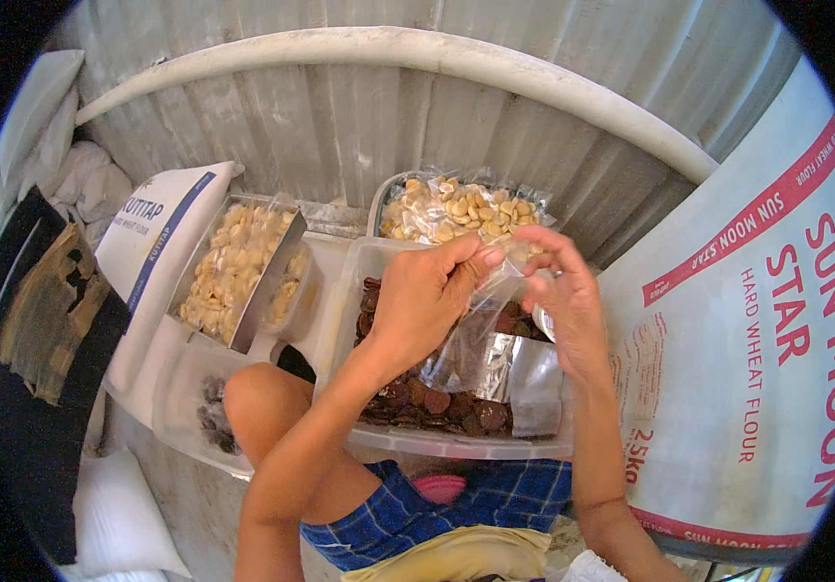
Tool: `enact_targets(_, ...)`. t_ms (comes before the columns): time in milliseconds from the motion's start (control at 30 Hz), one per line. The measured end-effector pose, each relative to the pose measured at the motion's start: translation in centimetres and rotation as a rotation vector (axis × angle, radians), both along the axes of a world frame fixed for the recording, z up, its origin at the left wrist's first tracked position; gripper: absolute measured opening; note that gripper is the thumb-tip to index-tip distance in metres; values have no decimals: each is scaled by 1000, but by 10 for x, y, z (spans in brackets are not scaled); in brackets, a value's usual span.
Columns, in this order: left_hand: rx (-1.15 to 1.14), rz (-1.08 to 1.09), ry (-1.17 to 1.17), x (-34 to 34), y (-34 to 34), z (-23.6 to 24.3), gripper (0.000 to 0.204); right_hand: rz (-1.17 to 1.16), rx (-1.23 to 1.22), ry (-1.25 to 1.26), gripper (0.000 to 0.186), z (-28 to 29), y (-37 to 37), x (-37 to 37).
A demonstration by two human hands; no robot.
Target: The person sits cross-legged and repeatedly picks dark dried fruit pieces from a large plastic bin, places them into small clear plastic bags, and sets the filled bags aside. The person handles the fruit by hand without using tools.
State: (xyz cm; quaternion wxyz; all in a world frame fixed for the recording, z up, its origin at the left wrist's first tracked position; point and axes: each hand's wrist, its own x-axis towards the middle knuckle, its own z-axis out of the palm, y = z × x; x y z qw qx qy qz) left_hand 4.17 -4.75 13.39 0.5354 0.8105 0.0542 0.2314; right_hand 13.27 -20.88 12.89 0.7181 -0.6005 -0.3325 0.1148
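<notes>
My left hand [427,296] is closed, its thumb and fingers pinching the top of a clear plastic bag [471,339]. The bag hangs down over a translucent plastic tub [447,446] of dark brown round cookies [437,400]. My right hand [568,301] is beside the bag's top, fingers curled but apart, with film close to its fingertips. Whether those fingertips touch the film I cannot tell. A shiny silvery sheet [539,388] lies over the cookies at the tub's right side. What the bag contains is hard to make out.
Behind the tub stands a container of pale round cookies in clear bags [466,209]. More pale cookies [233,262] fill a box at left, beside a white flour sack [160,228]. A low tub [190,388] sits near my knee. A large flour sack [728,369] borders the right.
</notes>
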Motion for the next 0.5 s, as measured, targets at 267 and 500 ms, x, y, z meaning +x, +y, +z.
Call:
enact_targets(267,47,7,-15,4,4,-9,39,584,265,525,12,-12,-7,9)
enact_targets(500,-628,-431,41,-2,15,2,37,472,-102,457,15,-11,-7,6)
